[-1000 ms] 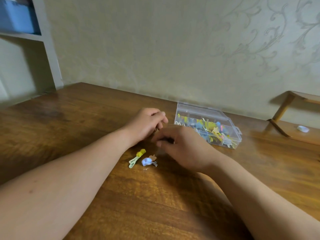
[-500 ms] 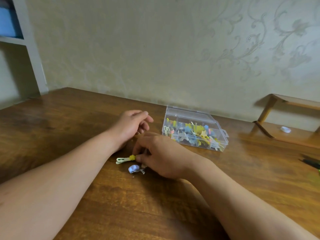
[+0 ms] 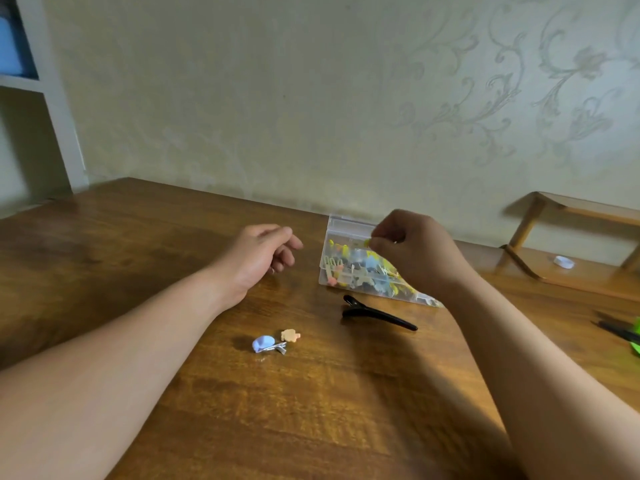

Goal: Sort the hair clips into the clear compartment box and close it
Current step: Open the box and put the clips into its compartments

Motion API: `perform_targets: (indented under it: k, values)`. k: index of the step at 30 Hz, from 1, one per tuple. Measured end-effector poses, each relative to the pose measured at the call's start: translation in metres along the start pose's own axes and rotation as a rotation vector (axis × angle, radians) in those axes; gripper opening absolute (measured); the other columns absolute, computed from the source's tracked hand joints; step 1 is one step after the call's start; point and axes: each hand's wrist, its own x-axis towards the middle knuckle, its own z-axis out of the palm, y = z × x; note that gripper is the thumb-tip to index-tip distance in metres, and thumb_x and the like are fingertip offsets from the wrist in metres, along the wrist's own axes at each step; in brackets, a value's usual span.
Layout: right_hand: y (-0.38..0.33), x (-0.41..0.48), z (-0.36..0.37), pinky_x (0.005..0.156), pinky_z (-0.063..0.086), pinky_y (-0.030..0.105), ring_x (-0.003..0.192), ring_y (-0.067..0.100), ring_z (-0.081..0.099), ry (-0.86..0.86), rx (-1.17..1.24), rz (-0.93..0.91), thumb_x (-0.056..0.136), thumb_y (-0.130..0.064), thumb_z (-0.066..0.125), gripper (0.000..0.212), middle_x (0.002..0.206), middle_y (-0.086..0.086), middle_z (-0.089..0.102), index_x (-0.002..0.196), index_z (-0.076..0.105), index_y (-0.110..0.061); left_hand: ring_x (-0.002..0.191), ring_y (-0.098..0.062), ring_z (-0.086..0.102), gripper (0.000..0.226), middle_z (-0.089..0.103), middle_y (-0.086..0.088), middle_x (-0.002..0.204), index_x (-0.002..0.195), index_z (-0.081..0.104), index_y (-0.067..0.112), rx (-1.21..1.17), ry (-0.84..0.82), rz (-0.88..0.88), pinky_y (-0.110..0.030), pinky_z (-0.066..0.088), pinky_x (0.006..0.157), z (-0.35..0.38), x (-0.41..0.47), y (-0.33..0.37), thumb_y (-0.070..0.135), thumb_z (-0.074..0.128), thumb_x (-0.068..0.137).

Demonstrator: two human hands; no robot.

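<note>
The clear compartment box (image 3: 341, 233) lies open by the wall, with several coloured hair clips inside. My right hand (image 3: 412, 251) hovers over it and pinches a small yellow clip (image 3: 366, 242) between thumb and fingers. My left hand (image 3: 259, 258) rests on the table left of the box, fingers loosely curled and holding nothing. On the table in front lie a long black clip (image 3: 377, 312), a small orange clip (image 3: 290, 335) and a pale blue clip (image 3: 266, 344) with a metal prong.
A wooden table (image 3: 311, 410) runs to the wall. A low wooden stand (image 3: 540, 216) sits at the right with a small white object (image 3: 563, 262) under it. A green and black tool (image 3: 623, 332) lies at the right edge. A white shelf (image 3: 52, 98) stands at left.
My right hand picked up the yellow clip from the table and carried it over the box. This uncovered the black clip. My left hand stayed where it was.
</note>
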Motion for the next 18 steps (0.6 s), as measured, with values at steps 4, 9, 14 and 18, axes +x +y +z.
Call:
perform_targets:
  k: [4,9,14,18]
  values:
    - [0.01,-0.001,0.008,0.076,0.062,0.041,0.083,0.017,0.068,-0.037,-0.172,0.091,0.091,-0.021,0.07,0.006,0.087,-0.009,0.072,0.09,0.07,-0.027,0.073,-0.013,0.06,0.037,0.068,-0.005,0.081,0.107,0.078,0.01,0.005,-0.008,0.008,-0.025,0.047,0.067,-0.001,0.0,-0.002,0.028,0.046,0.114]
    - [0.015,0.001,0.008,0.076,0.062,0.043,0.082,0.018,0.067,-0.08,-0.245,0.135,0.087,-0.022,0.071,0.007,0.085,-0.008,0.072,0.086,0.07,-0.029,0.072,-0.012,0.06,0.036,0.069,-0.004,0.08,0.107,0.078,0.01,0.01,-0.014,0.01,-0.024,0.046,0.065,-0.001,0.001,-0.002,0.028,0.047,0.113]
    - [0.017,0.002,0.009,0.072,0.058,0.038,0.082,0.016,0.065,-0.116,-0.264,0.128,0.094,-0.03,0.072,0.007,0.085,-0.006,0.071,0.088,0.071,-0.026,0.072,-0.011,0.061,0.036,0.07,-0.004,0.08,0.106,0.078,0.011,0.019,-0.018,0.015,-0.024,0.046,0.066,-0.002,0.001,-0.003,0.029,0.048,0.113]
    - [0.017,0.001,0.009,0.063,0.048,0.032,0.076,0.017,0.064,-0.104,-0.231,0.122,0.097,-0.037,0.069,0.018,0.078,-0.004,0.07,0.083,0.069,-0.025,0.072,-0.01,0.061,0.036,0.069,-0.003,0.08,0.107,0.078,0.011,0.026,-0.025,0.015,-0.022,0.047,0.065,-0.002,0.001,-0.003,0.029,0.047,0.113]
